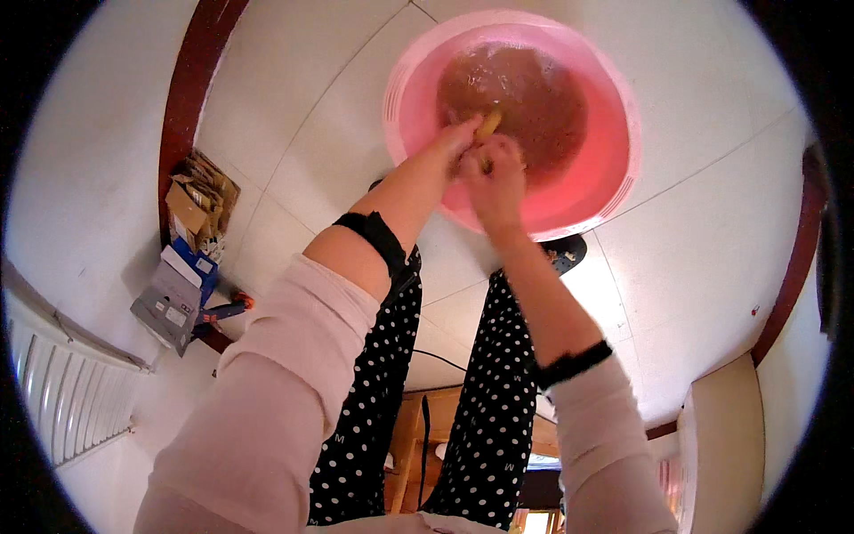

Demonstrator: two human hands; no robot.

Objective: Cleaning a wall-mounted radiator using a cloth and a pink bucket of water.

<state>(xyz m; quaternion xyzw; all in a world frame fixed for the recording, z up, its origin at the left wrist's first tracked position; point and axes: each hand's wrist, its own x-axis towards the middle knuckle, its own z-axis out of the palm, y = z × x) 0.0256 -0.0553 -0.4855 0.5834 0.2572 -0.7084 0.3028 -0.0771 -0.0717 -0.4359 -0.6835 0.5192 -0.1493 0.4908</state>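
Note:
A large pink plastic basin (pixel 604 193) stands on the floor, holding murky brown water (pixel 540 93). Over the near left part of the water, both hands are close together. My left hand (pixel 462 139) grips a small yellow object (pixel 490 125), too blurred to name, whose end sticks out past the fingers. Right beside it is my right hand (pixel 497 167), its fingers curled and blurred. A dark gap with a bit of yellow shows between those fingers; whether they grip the same piece is unclear.
Flattened cardboard (pixel 200 200) and a grey box (pixel 170 307) lie by the wall on the left. A white radiator (pixel 67 394) is at lower left. My dotted trouser legs and a dark shoe (pixel 570 253) are near the basin; a wooden stool or cabinet (pixel 440 427) is behind.

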